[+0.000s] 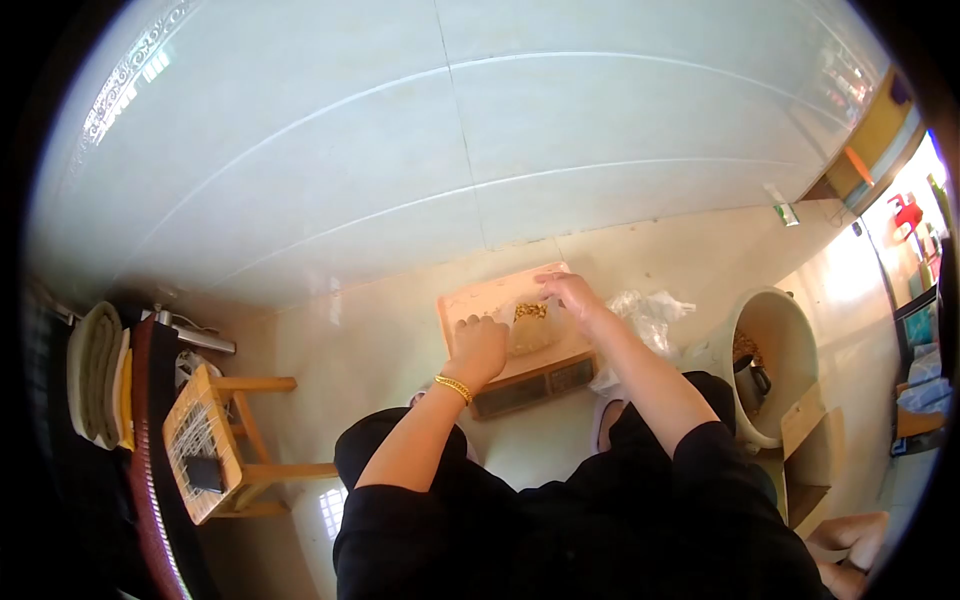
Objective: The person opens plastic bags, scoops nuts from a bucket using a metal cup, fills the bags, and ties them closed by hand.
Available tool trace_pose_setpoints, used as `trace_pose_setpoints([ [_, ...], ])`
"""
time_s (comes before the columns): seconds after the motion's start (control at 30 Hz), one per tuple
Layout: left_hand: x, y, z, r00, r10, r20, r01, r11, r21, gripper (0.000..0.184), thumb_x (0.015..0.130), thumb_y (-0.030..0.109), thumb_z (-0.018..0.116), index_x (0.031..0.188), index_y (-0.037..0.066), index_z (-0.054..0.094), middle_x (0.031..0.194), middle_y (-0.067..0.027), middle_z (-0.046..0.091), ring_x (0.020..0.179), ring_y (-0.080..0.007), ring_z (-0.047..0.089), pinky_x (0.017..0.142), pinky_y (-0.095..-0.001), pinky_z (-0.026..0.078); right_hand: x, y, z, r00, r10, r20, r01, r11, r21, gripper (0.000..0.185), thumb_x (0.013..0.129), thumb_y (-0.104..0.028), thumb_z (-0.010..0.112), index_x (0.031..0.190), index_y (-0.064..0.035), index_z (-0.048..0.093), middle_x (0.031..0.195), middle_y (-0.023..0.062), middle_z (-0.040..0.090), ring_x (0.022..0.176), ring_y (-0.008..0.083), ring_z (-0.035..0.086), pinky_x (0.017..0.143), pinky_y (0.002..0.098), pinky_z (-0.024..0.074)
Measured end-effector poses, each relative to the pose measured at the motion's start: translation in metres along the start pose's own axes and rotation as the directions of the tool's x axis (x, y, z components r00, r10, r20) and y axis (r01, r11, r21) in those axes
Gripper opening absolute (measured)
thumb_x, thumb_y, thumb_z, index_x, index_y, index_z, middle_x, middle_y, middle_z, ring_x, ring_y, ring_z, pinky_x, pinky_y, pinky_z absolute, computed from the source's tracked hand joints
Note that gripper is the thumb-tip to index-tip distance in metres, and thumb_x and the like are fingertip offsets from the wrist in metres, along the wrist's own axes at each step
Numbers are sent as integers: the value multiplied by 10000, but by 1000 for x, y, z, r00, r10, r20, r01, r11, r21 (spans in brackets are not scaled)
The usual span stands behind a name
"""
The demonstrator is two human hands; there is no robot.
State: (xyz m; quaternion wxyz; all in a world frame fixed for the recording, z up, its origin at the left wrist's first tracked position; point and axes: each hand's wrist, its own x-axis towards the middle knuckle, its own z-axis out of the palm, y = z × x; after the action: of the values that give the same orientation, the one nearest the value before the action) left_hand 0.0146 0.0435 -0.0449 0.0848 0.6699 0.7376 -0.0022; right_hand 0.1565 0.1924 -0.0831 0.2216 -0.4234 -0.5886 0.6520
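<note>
The bag is lying on the pink tray, between the two hands, with golden-brown pieces showing at its far end; the rest of it is looking pale and too blurred to read. The left hand is resting at the bag's left side, back of the hand up, fingers bent and bunched close together; whether they are pinching the film I cannot tell. The right hand is reaching over the tray's far right corner, fingers curving inward beside the bag, their tips too small to show a pinch or a gap.

Handling this well is, in my judgement, depending on the two hands sharing the work: one is best steadying the bag low down while the other is taking only the film, not squeezing the pieces. Thin film is likely slipping and creasing, so a light, even pull is serving better than a jerk. Keeping the bag over the tray is guarding against spills. Loose plastic is lying just beyond the right forearm, so sleeves and wrist are best staying clear of it
</note>
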Motion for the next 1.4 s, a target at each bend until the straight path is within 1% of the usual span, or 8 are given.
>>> trace_pose_setpoints([
  [0.27,8,-5,-6,992,-54,-111,11,935,-353,106,827,125,520,856,60,599,847,-155,591,821,-334,588,704,-425,473,-31,30,52,982,-8,190,1,999,37,346,750,-85,572,1092,-34,578,863,81,622,738,178,569,744,318,453],
  [0.47,14,4,15,980,-79,-180,-6,904,-428,122,835,149,528,815,46,591,821,-146,603,800,-329,592,673,-441,469,-41,55,73,958,-276,85,235,574,-784,345,767,-195,616,1094,-95,570,919,172,608,858,329,594,747,404,478],
  [0.57,22,12,16,973,-160,-166,56,862,-504,119,836,128,529,842,37,606,827,-152,623,771,-326,605,666,-428,478,-39,49,67,899,-422,-117,188,612,-768,290,757,-214,636,1001,-63,591,861,199,612,889,403,579,763,444,477],
  [0.7,30,10,16,979,-145,-141,24,776,-631,113,829,70,521,886,39,614,840,-165,637,768,-321,618,673,-407,489,-18,83,66,987,-161,20,141,793,-592,231,821,-249,593,849,-21,614,703,153,595,736,302,599,671,396,477],
  [0.77,33,9,7,963,-270,-5,125,465,-876,143,821,25,514,919,38,617,841,-165,648,798,-309,626,701,-386,494,-15,88,60,974,-193,-115,128,897,-423,277,859,-271,564,790,-8,612,658,127,582,662,245,588,621,361,471],
  [0.87,40,-8,42,918,-180,-354,-91,772,-629,154,812,0,500,911,33,613,800,-164,648,791,-320,623,717,-386,490,-25,55,46,995,102,-9,-102,979,-174,377,927,-307,480,733,-4,591,629,72,546,585,144,511,551,295,424],
  [1.2,40,-1,59,985,-83,-152,-11,845,-535,107,786,48,526,845,10,608,794,-192,646,734,-350,623,683,-419,500,-19,62,50,996,81,31,-80,996,-30,321,958,-267,426,798,-17,549,616,62,541,558,146,526,518,288,425],
  [1.4,56,-14,85,937,-329,-120,89,554,-828,116,786,43,552,867,10,629,764,-184,647,733,-328,636,691,-385,515,-9,74,34,989,64,-134,-61,998,24,254,953,-221,430,864,-9,537,607,83,554,564,156,552,514,304,442],
])
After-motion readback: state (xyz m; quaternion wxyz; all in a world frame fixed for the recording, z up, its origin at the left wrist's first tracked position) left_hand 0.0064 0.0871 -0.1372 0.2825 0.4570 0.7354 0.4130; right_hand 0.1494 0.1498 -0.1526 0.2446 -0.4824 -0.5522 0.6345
